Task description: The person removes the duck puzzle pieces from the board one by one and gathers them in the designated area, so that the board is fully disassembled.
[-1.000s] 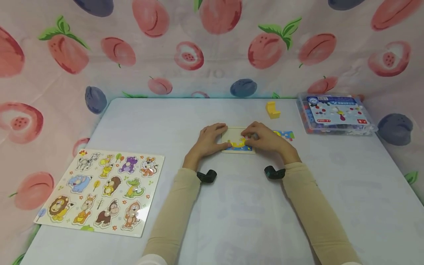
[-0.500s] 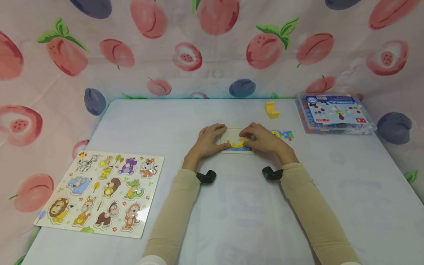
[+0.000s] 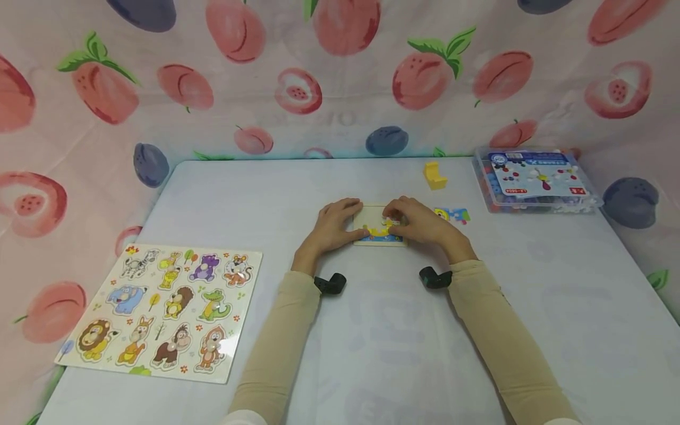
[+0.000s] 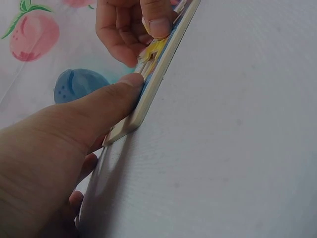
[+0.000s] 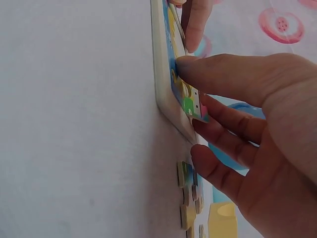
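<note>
Two hands flank the puzzle board point(image 3: 371, 216) at frame centre, long axis apparently left-to-right: left hand point(image 3: 334, 226) grips its left end, right hand point(image 3: 421, 222) pinches a puzzle piece point(image 5: 188, 105) at its right.

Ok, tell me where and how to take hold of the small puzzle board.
Take the puzzle board by its left edge, the left hand coming in from the left, thumb over the rim and fingers against the outer side. That is probably best: it is thin and flat, with straight sides to bear against, and the right hand pinches a puzzle piece at its right end.
</note>
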Demonstrator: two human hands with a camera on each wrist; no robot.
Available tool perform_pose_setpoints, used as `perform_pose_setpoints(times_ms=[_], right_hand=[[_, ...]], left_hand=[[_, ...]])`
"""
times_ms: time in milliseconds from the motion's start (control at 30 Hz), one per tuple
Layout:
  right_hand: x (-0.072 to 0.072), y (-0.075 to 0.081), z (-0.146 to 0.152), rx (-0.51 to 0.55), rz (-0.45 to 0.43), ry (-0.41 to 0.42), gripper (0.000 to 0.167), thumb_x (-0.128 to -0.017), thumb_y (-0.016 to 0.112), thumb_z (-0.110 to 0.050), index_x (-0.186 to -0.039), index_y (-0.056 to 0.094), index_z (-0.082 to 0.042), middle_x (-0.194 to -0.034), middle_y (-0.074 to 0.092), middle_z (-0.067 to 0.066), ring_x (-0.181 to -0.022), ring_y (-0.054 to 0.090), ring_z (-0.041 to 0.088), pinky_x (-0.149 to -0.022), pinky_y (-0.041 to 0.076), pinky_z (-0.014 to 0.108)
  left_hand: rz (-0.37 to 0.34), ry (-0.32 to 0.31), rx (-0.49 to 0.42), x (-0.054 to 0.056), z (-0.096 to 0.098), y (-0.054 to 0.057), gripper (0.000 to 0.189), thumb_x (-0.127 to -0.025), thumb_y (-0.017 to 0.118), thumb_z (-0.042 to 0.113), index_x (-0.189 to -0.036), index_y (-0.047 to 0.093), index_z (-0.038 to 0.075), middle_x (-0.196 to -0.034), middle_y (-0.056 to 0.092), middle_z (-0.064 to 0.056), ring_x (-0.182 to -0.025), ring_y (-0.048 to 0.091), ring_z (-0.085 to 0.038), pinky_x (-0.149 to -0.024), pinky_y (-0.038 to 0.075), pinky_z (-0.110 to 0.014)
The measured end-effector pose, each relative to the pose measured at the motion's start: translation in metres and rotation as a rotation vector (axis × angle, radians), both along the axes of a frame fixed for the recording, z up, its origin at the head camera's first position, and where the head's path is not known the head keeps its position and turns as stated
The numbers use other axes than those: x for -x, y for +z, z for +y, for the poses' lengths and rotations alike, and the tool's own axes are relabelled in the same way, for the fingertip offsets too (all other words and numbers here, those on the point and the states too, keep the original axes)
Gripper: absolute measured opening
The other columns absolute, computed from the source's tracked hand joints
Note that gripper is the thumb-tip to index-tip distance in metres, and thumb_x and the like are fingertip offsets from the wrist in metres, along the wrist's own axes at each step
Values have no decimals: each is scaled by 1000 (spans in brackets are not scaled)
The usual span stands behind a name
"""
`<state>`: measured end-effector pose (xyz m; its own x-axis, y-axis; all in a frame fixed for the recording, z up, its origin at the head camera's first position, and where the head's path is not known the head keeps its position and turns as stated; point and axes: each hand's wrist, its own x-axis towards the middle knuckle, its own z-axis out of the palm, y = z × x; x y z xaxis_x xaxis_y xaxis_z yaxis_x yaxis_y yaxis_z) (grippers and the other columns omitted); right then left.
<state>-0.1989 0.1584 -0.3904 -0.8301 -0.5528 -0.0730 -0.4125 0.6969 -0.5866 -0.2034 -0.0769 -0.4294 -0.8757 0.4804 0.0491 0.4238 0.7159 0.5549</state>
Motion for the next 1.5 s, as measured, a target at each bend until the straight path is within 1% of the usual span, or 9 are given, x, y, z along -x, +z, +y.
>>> perform_pose_setpoints(times_ms=[133, 267, 400, 533, 700, 833, 1067, 1367, 1500], right_hand=[[0, 0, -1, 14, -11, -11, 32, -85, 68, -10, -114, 56, -3, -108, 57, 12, -103, 54, 27, -95, 44, 43], [0, -3, 0, 26, -29, -20, 31, -85, 68, -10, -113, 54, -5, -107, 58, 11, -101, 55, 26, -92, 45, 42], [0, -5, 0, 36, -48, -20, 24, -89, 63, -11, -110, 51, -9, -101, 60, 8, -92, 54, 23, -84, 46, 37], [1, -6, 1, 49, -37, -15, 16, -93, 58, -12, -107, 50, -10, -96, 61, 7, -85, 54, 21, -77, 46, 33], [0, -4, 3, 61, -45, -33, 15, -93, 58, -14, -106, 53, -10, -100, 64, 8, -93, 59, 22, -81, 47, 35], [2, -4, 8, 71, -60, -34, 10, -92, 60, -15, -100, 55, -11, -100, 65, 6, -99, 60, 21, -84, 47, 35], [3, -2, 13, 105, -55, -5, 8, -93, 58, -13, -100, 54, -10, -101, 65, 7, -98, 60, 21, -83, 47, 36], [3, 4, 25, 147, -67, -54, 10, -94, 57, -15, -102, 54, -10, -107, 63, 9, -103, 58, 23, -90, 47, 41], [5, 4, 35, 145, -63, -70, 10, -95, 56, -16, -102, 55, -10, -105, 63, 8, -101, 58, 22, -90, 47, 41]], left_hand=[[-3, -1, -4, 0, 0, 0, 69, -86, 66, 44, -143, 42, 14, -151, 36, 0, -142, 27, -19, -118, 10, -43], [-11, -3, -2, 0, 0, 0, 69, -86, 66, 44, -143, 42, 14, -151, 36, -1, -142, 27, -19, -118, 10, -43], [-17, -1, 5, 0, 0, 0, 70, -85, 66, 44, -144, 41, 14, -151, 36, -1, -142, 27, -20, -118, 10, -43], [-17, 3, 11, 0, 0, 0, 70, -85, 66, 45, -144, 41, 15, -151, 36, 0, -142, 27, -19, -118, 10, -43], [-18, 1, 15, -1, 0, 0, 70, -86, 66, 44, -144, 41, 15, -151, 36, -1, -142, 26, -19, -118, 11, -43], [-18, 1, 19, -1, 0, 0, 69, -86, 65, 44, -144, 41, 15, -151, 36, -1, -142, 27, -19, -118, 11, -43], [-10, 0, 25, -1, 0, 0, 69, -86, 65, 44, -144, 41, 14, -151, 36, -2, -142, 27, -20, -118, 12, -44], [-15, -1, 14, -1, -1, 1, 69, -86, 66, 43, -144, 41, 14, -151, 36, -2, -142, 27, -20, -118, 11, -44], [-12, -3, 11, -1, -1, 1, 69, -86, 65, 44, -144, 41, 14, -151, 36, -1, -142, 27, -19, -118, 10, -44]])
